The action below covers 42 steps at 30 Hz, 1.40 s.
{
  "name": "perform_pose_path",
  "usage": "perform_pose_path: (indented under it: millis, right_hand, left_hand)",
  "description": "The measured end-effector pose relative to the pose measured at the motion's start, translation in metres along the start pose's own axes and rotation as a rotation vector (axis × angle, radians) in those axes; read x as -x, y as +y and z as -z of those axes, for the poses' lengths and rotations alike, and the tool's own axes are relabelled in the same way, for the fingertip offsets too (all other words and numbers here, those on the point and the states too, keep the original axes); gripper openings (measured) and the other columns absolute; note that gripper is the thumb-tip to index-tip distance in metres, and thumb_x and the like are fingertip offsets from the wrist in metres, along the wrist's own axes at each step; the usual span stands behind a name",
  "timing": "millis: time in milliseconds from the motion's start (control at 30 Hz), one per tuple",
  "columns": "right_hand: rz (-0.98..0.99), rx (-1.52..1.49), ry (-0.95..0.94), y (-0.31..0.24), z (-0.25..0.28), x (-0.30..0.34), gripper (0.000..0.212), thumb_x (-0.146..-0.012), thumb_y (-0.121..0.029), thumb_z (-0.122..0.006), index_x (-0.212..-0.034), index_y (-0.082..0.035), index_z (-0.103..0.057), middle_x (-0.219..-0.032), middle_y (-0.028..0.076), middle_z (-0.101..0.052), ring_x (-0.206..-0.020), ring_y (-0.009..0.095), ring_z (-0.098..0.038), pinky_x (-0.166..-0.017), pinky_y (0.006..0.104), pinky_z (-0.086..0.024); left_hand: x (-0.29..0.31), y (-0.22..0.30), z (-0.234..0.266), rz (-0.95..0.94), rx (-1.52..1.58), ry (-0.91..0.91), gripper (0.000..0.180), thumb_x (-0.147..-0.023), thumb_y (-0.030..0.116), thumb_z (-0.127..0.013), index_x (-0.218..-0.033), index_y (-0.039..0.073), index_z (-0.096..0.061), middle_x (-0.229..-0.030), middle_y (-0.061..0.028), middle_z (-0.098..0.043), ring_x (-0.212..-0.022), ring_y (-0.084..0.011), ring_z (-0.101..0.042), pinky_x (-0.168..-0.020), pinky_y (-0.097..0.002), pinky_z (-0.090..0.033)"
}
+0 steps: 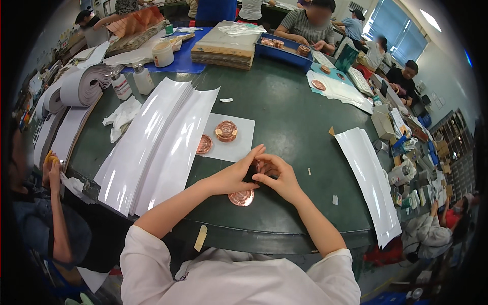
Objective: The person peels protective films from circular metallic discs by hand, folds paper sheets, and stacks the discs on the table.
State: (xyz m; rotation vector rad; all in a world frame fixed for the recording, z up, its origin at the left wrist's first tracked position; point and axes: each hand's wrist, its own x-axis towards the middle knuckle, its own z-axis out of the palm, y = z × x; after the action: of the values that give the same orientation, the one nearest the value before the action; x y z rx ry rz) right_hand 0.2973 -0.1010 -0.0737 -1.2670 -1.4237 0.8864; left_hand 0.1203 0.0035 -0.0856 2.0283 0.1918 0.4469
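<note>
Disc point(241, 199): copper, round, just below frame centre
Left hand point(231, 179): fingers together, thumb apart
Right hand point(284, 182): fingers curled; whether clamped, I can't tell

The left hand point(235, 177) and right hand point(282, 181) curved together beside a near copper disc point(241, 198), glossy white sheets point(161, 150) lying left.

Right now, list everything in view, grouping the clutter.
Table: one, green, centre
Copper discs: several, coppery, centre and back
Mostly hidden item: one, dark, centre
Paper: one, white, under taped disc
Glossy sheets: several, white, both sides
Rolled sheets: several, whitish, far left
Bottles: two, whitish, back left
Tub: one, white, back left
Tray: one, blue, back
Clutter: plenty, mixed, edges
Co-workers: several, mixed clothing, around
Left hand: one, bare, centre
Right hand: one, bare, centre
</note>
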Motion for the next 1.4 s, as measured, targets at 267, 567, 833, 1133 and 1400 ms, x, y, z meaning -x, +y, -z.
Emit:
perform_pose_path:
  millis: [267,567,833,1133,1400]
  right_hand:
    - [-0.056,-0.180,0.076,0.003,0.002,0.000,0.022,-0.086,-0.004,-0.075,-0.106,-0.001,-0.068,-0.104,0.003,-0.061,-0.086,0.011,-0.066,-0.072,0.0243,-0.057]
    - [-0.075,-0.189,0.152,0.006,0.004,0.003,0.005,-0.089,-0.002,-0.071,-0.092,0.002,-0.070,-0.093,0.004,-0.065,-0.079,0.011,-0.067,-0.068,0.0236,-0.055]
    - [0.000,0.230,0.309,-0.009,0.011,-0.010,0.012,-0.087,-0.012,-0.074,-0.094,-0.002,-0.071,-0.086,0.005,-0.071,-0.078,0.011,-0.067,-0.069,0.0265,-0.053]
    - [-0.088,0.105,0.329,0.016,0.052,-0.067,0.021,-0.090,-0.006,-0.069,-0.110,0.001,-0.068,-0.092,0.008,-0.071,-0.080,0.012,-0.067,-0.071,0.0272,-0.056]
    - [-0.020,0.716,0.356,0.052,0.067,-0.063,0.021,-0.085,-0.016,-0.074,-0.102,-0.004,-0.073,-0.110,0.011,-0.066,-0.097,0.026,-0.065,-0.085,0.0372,-0.053]
  left_hand:
    - [0.000,-0.001,-0.006,0.045,0.052,0.029,0.107,-0.081,0.016,-0.082,-0.157,0.010,-0.008,-0.156,-0.0187,-0.028,-0.140,-0.0300,-0.040,-0.115,-0.0413,-0.037]
    - [0.002,0.003,-0.019,0.011,-0.114,0.140,0.081,-0.080,0.016,-0.081,-0.142,0.001,-0.032,-0.138,-0.0210,-0.045,-0.124,-0.0306,-0.055,-0.105,-0.0385,-0.046]
    - [-0.018,0.008,-0.006,0.000,-0.251,0.245,0.061,-0.077,0.013,-0.079,-0.128,0.002,-0.047,-0.114,-0.0176,-0.060,-0.105,-0.0314,-0.063,-0.089,-0.0367,-0.051]
    - [-0.080,-0.007,0.017,-0.143,-0.586,0.357,0.062,-0.080,0.022,-0.078,-0.128,-0.003,-0.048,-0.131,-0.0198,-0.053,-0.124,-0.0369,-0.051,-0.101,-0.0417,-0.046]
    - [-0.011,0.037,0.078,0.374,-0.996,0.353,0.055,-0.083,0.033,-0.075,-0.117,-0.003,-0.051,-0.121,-0.0192,-0.054,-0.121,-0.0338,-0.050,-0.090,-0.0410,-0.051]
